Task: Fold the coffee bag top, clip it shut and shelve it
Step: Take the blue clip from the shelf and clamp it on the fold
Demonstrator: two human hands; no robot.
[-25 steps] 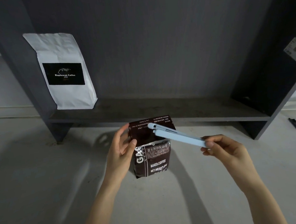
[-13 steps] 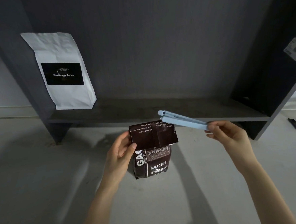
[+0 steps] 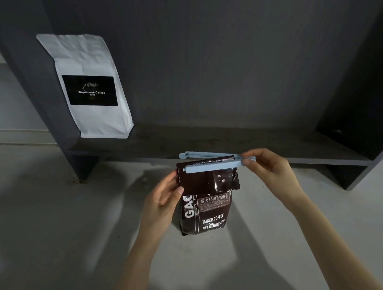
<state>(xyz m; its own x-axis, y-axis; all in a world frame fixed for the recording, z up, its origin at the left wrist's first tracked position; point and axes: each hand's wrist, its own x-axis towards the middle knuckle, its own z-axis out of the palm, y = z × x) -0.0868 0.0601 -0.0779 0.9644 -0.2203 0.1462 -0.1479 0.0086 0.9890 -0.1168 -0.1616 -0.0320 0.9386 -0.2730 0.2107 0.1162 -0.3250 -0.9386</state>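
A left hand (image 3: pixel 165 198) grips the folded brown coffee bag (image 3: pixel 205 209) standing on the floor; at its 1 o'clock, a right hand (image 3: pixel 269 173) pinches the blue clip (image 3: pixel 212 166), its arms straddling the fold.

The right hand (image 3: pixel 272 173) is bringing the pale blue clip (image 3: pixel 212 166) down from above and to the right of the dark coffee bag (image 3: pixel 204 212) onto its folded top; a moment ago the clip was clear of the bag, now its two open arms are straddling the upper edge of the fold, one in front, one behind. The clip is also lying nearly level rather than slanting.
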